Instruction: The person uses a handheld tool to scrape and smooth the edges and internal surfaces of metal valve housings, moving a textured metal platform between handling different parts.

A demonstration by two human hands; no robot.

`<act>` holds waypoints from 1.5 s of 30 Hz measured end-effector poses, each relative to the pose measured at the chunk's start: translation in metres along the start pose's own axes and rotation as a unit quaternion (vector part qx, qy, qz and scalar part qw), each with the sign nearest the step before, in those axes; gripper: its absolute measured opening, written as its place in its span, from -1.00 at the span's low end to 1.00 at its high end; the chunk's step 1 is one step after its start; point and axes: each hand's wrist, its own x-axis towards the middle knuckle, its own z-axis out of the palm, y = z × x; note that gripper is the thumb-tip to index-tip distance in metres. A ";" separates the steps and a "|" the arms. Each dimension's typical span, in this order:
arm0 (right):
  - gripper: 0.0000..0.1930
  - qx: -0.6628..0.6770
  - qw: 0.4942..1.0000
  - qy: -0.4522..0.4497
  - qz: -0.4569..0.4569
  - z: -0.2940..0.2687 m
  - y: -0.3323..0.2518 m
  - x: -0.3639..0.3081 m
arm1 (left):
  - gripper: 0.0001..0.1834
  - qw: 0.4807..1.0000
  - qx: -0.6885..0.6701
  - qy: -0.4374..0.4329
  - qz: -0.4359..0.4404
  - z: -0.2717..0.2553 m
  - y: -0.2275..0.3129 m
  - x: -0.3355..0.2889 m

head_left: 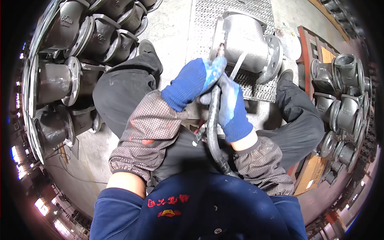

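Observation:
In front of me a grey cast-metal flanged pipe body (246,42) lies on its side on a textured metal plate. My left hand (202,78), in a blue glove with a pale coated palm, is closed round a slim hand tool whose reddish-brown tip (221,49) points at the casting's near left side. A thick black-wrapped hose (215,116) runs from between my hands down to my lap. My right hand (231,102), gloved likewise, is closed round the tool's hose end, just right of the left hand. A pale thin strip (239,64) stands out past the right fingers; what it belongs to is unclear.
Dark flanged castings (54,82) are stacked along the left. More castings (346,110) stand on the right beside a red-edged rack (306,60). The patterned metal plate (202,30) lies under the work. My knees spread to either side, and a thin cable (80,178) crosses the floor at left.

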 end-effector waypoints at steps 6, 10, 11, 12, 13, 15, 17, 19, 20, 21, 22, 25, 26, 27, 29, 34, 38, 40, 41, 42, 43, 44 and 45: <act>-0.65 0.061 0.998 -0.002 0.003 -0.002 -0.011 0.023 | -0.43 0.998 -0.061 0.005 0.029 -0.005 0.004 0.021; -0.66 0.134 0.989 -0.013 0.057 -0.009 -0.003 0.005 | -0.42 0.995 0.071 -0.032 0.055 -0.003 -0.005 0.014; -0.65 0.123 0.989 -0.025 0.081 -0.015 -0.008 -0.006 | -0.43 0.996 0.055 -0.060 0.032 -0.003 0.002 0.005; -0.64 0.096 0.992 -0.031 0.072 -0.024 -0.001 -0.014 | -0.53 0.982 0.146 -0.093 0.069 -0.008 0.007 -0.003; -0.62 0.068 0.995 -0.035 0.065 -0.031 0.005 -0.021 | -0.62 0.959 0.230 -0.122 0.112 -0.013 0.010 -0.009; -0.64 0.084 0.994 -0.042 0.058 -0.054 -0.004 -0.038 | -0.47 0.994 0.077 -0.035 -0.075 -0.021 0.012 -0.011; -0.70 -0.074 0.992 -0.080 -0.064 -0.080 -0.049 -0.055 | -0.52 0.978 -0.178 0.102 -0.025 -0.031 -0.011 -0.006; -0.57 -0.153 0.979 0.013 -0.133 -0.101 -0.082 -0.057 | -0.52 0.965 -0.206 0.158 -0.025 -0.039 0.012 0.006; -0.66 -0.251 0.941 0.040 -0.224 -0.117 -0.090 -0.049 | -0.48 0.964 -0.228 0.134 -0.013 -0.043 -0.001 0.015; -0.69 -0.276 0.925 0.058 -0.255 -0.136 -0.093 -0.036 | -0.48 0.966 -0.222 0.136 -0.014 -0.039 -0.009 0.027; -0.72 -0.301 0.907 0.079 -0.285 -0.155 -0.095 -0.022 | -0.47 0.942 -0.306 0.134 -0.043 -0.031 -0.019 0.040; -0.67 -0.042 0.975 0.166 -0.142 -0.190 -0.063 0.035 | -0.44 0.911 -0.387 0.104 -0.099 -0.013 -0.032 0.061; -0.65 -0.063 0.975 0.163 -0.137 -0.191 -0.051 0.045 | -0.41 0.911 -0.398 0.091 -0.057 -0.004 -0.042 0.074; -0.63 -0.080 0.976 0.157 -0.131 -0.189 -0.041 0.054 | -0.38 0.912 -0.402 0.079 -0.015 0.003 -0.047 0.082; -0.62 -0.100 0.966 0.156 -0.180 -0.186 -0.022 0.076 | -0.39 0.870 -0.468 0.128 -0.084 0.019 -0.032 0.088; -0.63 0.018 0.990 0.111 -0.087 -0.180 -0.035 0.081 | -0.38 0.892 -0.425 0.114 -0.103 0.014 -0.002 0.087; -0.67 -0.048 0.986 0.012 -0.159 -0.180 -0.054 0.066 | -0.48 0.843 -0.533 0.065 -0.046 -0.001 0.003 0.079; -0.61 0.010 0.998 0.013 -0.057 -0.167 -0.073 0.046 | -0.57 0.819 -0.565 0.076 -0.063 -0.001 0.006 0.076; -0.61 0.023 0.998 0.032 -0.047 -0.166 -0.068 0.051 | -0.61 0.799 -0.588 0.088 -0.090 0.002 0.007 0.073; -0.61 0.035 0.997 0.054 -0.040 -0.166 -0.066 0.054 | -0.64 0.826 -0.541 0.108 -0.118 0.003 0.002 0.079; -0.61 0.031 0.998 0.039 -0.047 -0.162 -0.063 0.060 | -0.65 0.827 -0.538 0.094 -0.134 -0.003 -0.012 0.077; -0.60 -0.003 0.999 0.023 -0.046 -0.162 -0.066 0.060 | -0.63 0.831 -0.545 0.058 -0.096 -0.008 -0.027 0.072; -0.60 -0.005 0.999 0.024 -0.044 -0.161 -0.067 0.060 | -0.62 0.831 -0.553 0.015 -0.061 -0.009 -0.027 0.069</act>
